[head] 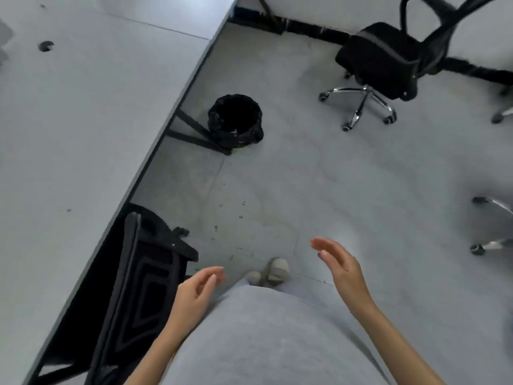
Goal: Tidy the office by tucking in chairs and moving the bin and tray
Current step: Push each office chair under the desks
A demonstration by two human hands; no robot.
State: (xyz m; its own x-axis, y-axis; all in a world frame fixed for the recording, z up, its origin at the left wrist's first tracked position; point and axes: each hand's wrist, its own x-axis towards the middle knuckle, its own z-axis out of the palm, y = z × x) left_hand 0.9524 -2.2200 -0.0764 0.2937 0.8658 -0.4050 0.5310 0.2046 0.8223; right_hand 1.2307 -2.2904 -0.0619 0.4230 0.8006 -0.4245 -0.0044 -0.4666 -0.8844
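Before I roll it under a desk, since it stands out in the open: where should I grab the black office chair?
Judging by its pose, take the black office chair by the top of its curved backrest frame, coming from behind it, on the far right. The seat faces left toward the desk, so pushing the back rolls it in on its casters. Both hands are free.

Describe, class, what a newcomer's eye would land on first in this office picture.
Probably the black bin, standing on the pale floor beside the desk leg. Next, the black swivel chair standing out in the open at upper right. At the bottom, the left hand and right hand are open and empty.
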